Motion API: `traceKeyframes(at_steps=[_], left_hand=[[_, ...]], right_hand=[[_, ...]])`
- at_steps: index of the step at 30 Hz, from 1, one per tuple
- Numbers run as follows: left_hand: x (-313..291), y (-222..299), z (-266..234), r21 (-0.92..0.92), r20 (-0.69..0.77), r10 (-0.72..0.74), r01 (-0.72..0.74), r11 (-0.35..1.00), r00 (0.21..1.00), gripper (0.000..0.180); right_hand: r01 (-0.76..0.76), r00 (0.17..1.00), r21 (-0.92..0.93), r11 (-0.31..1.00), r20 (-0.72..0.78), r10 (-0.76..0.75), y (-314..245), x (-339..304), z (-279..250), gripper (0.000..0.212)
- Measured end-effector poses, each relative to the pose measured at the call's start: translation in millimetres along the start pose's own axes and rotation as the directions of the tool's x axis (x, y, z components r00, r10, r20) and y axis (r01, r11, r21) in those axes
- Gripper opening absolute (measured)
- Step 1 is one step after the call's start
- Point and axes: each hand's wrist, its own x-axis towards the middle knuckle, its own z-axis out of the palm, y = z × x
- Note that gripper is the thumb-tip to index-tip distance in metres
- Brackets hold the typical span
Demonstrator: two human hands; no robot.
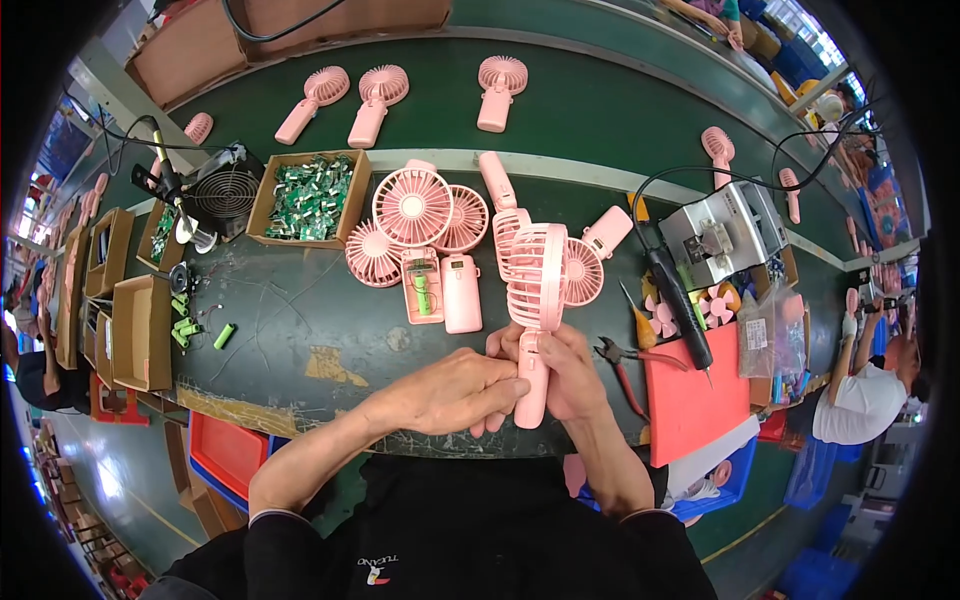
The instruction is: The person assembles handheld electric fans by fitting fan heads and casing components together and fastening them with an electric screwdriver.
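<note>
Pink handheld fan (536, 310) is w/ both hands, near edge of dark green bench (270, 375), approx. mid-view. Cage up, handle pointing down toward the wearer. R hand (573, 375) = gripping handle from its rt side, thumb up near the neck, fingers closed round it. L hand (450, 390) = on lower handle from the lt, fingers bent, touching; can't tell if it's actually pinching, fingertips partly hidden.

Just beyond held fan: more pink fan parts, partly blocked by its cage. To the lt: cluster of round fan heads (412, 206), w/ open handle shell (409, 300) (green cell inside) + closed handle case (462, 293) side by side in front.

Further lt: cardboard box (300, 242) full of green PCBs (312, 195); loose green battery cell (225, 336) on bench.

Rt side: red-handled cutters (628, 385) next to R hand, coral-red pad (700, 400), black corded screwdriver (680, 310) tip-down over pad, metal fixture (715, 240) behind.

Far side: 3 complete pink fans (378, 105) on green surface.
</note>
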Motion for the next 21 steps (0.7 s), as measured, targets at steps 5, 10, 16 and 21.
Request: traceKeyframes(at_steps=[5,10,16,21], left_hand=[[-0.8,-7.7,5.2,-0.037,-0.036,0.017,-0.018,0.999,0.999,0.039],[-1.7,-14.8,10.1,-0.079,-0.068,0.096,-0.101,0.992,0.993,0.038],[-1.1,-10.1,12.4,-0.076,-0.110,0.038,-0.047,0.996,0.993,0.029],[1.5,-24.8,17.7,-0.145,-0.141,0.071,-0.091,0.985,0.988,0.025]], right_hand=[[-0.021,1.000,0.021,1.000,0.010,0.021,1.7,-1.6,0.8,0.030],[-0.042,0.999,0.074,0.996,0.033,0.040,0.6,-1.4,0.6,0.031],[-0.020,0.999,0.027,0.999,0.037,0.019,-1.6,-0.3,3.0,0.031],[-0.002,0.999,0.032,0.999,0.032,0.001,-2.1,-0.8,4.3,0.032]])
